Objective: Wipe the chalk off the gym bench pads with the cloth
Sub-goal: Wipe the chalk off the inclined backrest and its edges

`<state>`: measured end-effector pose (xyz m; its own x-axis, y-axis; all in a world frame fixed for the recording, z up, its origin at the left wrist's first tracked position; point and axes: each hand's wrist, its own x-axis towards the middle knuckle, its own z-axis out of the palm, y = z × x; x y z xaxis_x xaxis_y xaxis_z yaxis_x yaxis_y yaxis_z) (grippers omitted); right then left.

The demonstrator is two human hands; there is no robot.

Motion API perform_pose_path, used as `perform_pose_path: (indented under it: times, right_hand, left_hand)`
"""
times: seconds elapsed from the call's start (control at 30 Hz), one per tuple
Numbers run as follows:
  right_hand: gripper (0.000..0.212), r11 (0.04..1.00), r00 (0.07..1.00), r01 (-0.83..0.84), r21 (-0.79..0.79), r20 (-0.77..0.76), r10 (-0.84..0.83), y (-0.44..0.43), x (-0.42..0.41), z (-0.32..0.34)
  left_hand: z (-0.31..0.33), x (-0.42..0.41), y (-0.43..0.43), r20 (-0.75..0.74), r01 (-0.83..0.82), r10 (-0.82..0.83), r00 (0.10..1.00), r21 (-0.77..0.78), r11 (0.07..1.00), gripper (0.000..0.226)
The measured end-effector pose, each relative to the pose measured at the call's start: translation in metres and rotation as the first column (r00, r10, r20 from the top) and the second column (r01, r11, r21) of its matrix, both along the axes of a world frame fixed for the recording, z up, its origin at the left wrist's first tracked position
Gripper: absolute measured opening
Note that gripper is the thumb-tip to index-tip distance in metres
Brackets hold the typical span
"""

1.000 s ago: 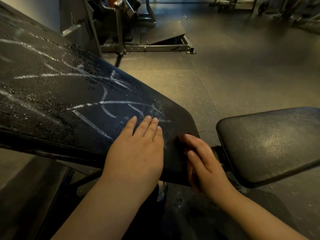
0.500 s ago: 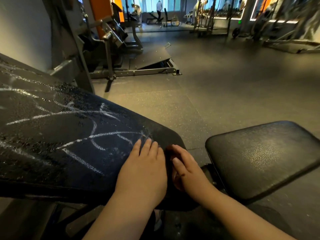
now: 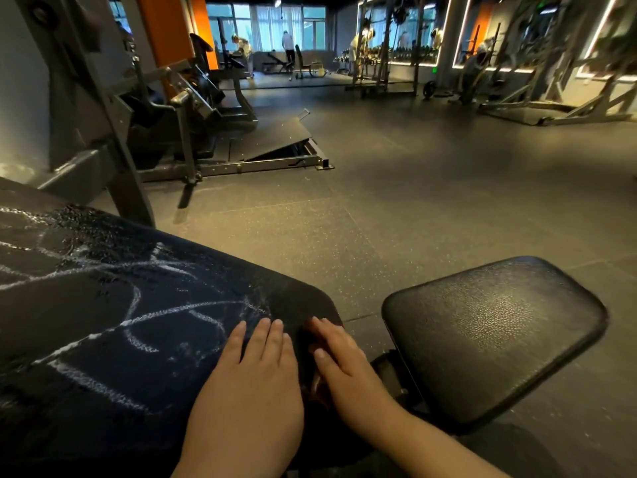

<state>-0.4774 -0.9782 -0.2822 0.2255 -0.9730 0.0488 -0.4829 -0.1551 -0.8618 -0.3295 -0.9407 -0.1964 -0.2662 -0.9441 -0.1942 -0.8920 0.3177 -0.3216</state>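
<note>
The long black back pad (image 3: pixel 103 305) of the bench fills the lower left, scrawled with white chalk lines (image 3: pixel 148 317). My left hand (image 3: pixel 251 381) lies flat on the pad near its right end, fingers straight and together. My right hand (image 3: pixel 341 360) rests on the pad's right edge, its fingers lying over that edge. The smaller black seat pad (image 3: pixel 493 336) sits to the right, apart from both hands, with only a faint sheen on it. No cloth shows in the head view.
A grey machine frame (image 3: pixel 103 139) with a slanted footplate (image 3: pixel 275 139) stands just behind the back pad. Dark rubber floor (image 3: pixel 413 201) stretches ahead. Racks (image 3: pixel 389 63) and people stand far back by the windows; more frames (image 3: pixel 568 94) are at right.
The camera has tilted up, so more of the gym shows. Both hands have stayed on the back pad's right end, with the right hand drawn closer to the left.
</note>
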Motion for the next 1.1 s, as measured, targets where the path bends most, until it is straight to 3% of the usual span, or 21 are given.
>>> perform_pose_path:
  times: [0.1,0.17,0.27,0.37,0.43,0.57,0.67,0.73,0.83,0.97,1.1]
  right_hand:
    - [0.050,0.989,0.990,-0.138,-0.055,0.026,0.139,0.027,-0.009,0.000]
    - [0.050,0.979,0.979,-0.198,-0.046,0.039,0.200,0.026,-0.023,-0.006]
    - [0.048,0.992,0.992,-0.122,-0.014,0.008,0.122,0.001,-0.024,-0.010]
    - [0.044,1.000,1.000,-0.014,0.022,-0.022,0.014,-0.012,-0.009,-0.005]
    - [0.046,0.996,0.994,-0.091,-0.008,-0.055,0.090,-0.002,-0.003,-0.004]
    - [0.054,0.974,0.968,-0.228,-0.001,-0.105,0.227,0.008,-0.019,-0.001]
    - [0.047,0.998,0.999,-0.036,0.051,-0.021,0.037,-0.017,-0.017,-0.003]
    - [0.046,1.000,1.000,0.008,0.027,-0.028,-0.007,-0.020,-0.003,-0.001]
    - [0.048,0.988,0.989,-0.148,-0.053,-0.023,0.147,0.007,0.006,0.006]
    - [0.049,0.966,0.966,-0.258,-0.022,-0.016,0.257,0.010,-0.020,0.003]
    - [0.043,1.000,1.000,-0.019,0.025,0.011,0.019,-0.023,-0.012,-0.005]
  left_hand:
    - [0.000,-0.001,-0.001,0.017,-0.008,0.008,1.000,0.024,1.000,0.062]
    - [-0.002,-0.003,-0.001,0.033,0.002,-0.003,0.999,0.037,0.999,0.075]
    - [-0.008,-0.002,-0.005,0.041,0.002,-0.004,0.999,0.044,0.999,0.098]
    - [-0.003,-0.002,-0.005,0.015,-0.034,0.034,0.999,0.048,0.998,0.070]
    - [-0.001,-0.002,-0.007,0.010,-0.042,0.041,0.999,0.070,0.997,0.060]
    - [-0.001,-0.002,-0.008,0.011,-0.051,0.051,0.999,0.053,0.997,0.059]
    - [0.002,-0.002,0.000,0.032,-0.035,0.034,0.999,0.037,0.999,0.060]
    - [0.005,-0.001,0.003,0.031,-0.018,0.017,0.999,0.029,0.999,0.062]
    - [0.010,0.007,0.002,-0.008,0.011,-0.011,1.000,0.044,0.999,0.061]
    - [0.018,0.022,0.000,-0.039,-0.036,0.037,0.999,0.011,0.999,0.059]
    - [0.021,0.026,0.005,-0.034,-0.107,0.106,0.994,-0.049,0.993,0.059]
